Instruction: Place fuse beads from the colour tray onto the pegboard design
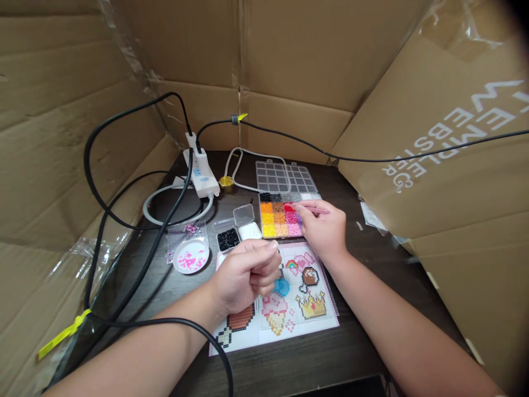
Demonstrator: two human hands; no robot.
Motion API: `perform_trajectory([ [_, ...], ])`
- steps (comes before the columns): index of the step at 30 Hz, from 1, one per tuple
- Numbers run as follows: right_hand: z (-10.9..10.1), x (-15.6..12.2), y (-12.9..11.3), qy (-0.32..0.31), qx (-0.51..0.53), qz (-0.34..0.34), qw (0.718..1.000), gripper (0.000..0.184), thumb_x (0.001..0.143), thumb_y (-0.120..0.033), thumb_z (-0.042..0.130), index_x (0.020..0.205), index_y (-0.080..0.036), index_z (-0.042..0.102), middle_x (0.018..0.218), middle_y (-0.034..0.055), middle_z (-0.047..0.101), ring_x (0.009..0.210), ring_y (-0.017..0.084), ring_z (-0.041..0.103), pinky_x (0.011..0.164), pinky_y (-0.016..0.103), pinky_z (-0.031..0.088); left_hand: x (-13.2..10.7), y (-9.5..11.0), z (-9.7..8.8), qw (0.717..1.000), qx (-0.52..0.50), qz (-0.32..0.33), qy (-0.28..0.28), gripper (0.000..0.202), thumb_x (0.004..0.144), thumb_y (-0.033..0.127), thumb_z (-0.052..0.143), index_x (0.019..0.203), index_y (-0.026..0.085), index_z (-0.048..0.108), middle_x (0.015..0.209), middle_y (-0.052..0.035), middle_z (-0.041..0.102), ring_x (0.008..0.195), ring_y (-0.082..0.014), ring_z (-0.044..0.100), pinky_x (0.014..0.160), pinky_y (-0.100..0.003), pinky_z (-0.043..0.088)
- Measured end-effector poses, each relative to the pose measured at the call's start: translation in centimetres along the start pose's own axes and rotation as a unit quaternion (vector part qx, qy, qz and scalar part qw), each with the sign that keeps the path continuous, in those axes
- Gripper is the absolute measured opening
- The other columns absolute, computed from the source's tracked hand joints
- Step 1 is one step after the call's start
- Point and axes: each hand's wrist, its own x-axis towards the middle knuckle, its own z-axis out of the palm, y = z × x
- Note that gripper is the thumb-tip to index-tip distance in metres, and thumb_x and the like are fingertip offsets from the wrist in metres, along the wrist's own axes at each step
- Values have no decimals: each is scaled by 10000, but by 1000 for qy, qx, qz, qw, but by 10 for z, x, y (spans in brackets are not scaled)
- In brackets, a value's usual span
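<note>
Over the bead box (285, 177), a thin pink tool (309, 208) is pinched by the right hand (324, 229); the left hand (243, 275) is clenched. Beads could be scattered if the box is nudged.

Dark table (330, 353) walled in by cardboard (61, 138).
White power strip (202, 173) and black cables (136, 275) at the back, gold cap (226, 182) just beside; white dish (190, 256) of pink beads near a box of black beads (228, 239).
</note>
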Motion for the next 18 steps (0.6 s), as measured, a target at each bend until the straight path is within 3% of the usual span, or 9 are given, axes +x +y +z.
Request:
perform_trajectory([
  [4, -26, -12, -21, -3, 47, 24, 999, 182, 782, -336, 752, 832, -162, 738, 741, 62, 745, 365, 72, 463, 340, 243, 356, 0, 1, 0, 1000, 5, -1, 2, 512, 824, 359, 670, 531, 182, 290, 495, 78, 209, 427, -42, 156, 411, -201, 112],
  [8, -66, -40, -31, -20, 47, 36, 998, 145, 815, -311, 746, 869, -177, 746, 858, 97, 776, 341, 46, 422, 303, 226, 313, 0, 2, 2, 1000, 6, 2, 6, 520, 798, 353, 698, 523, 181, 292, 496, 76, 214, 425, -41, 165, 416, -209, 119],
  [13, -106, -88, -11, -25, 23, 93, 995, 82, 799, -261, 767, 815, -181, 761, 901, 126, 788, 338, 53, 456, 286, 212, 338, 1, 3, 3, 1000, 11, -8, 4, 532, 786, 346, 710, 517, 178, 283, 499, 71, 205, 422, -37, 169, 418, -214, 116],
  [18, -114, -111, 8, -35, 6, 97, 995, 71, 809, -260, 754, 804, -191, 771, 914, 129, 792, 361, 71, 491, 310, 223, 392, 2, 4, 4, 1000, 20, -8, 12, 544, 768, 344, 725, 514, 174, 275, 501, 66, 205, 426, -36, 171, 420, -214, 122],
])
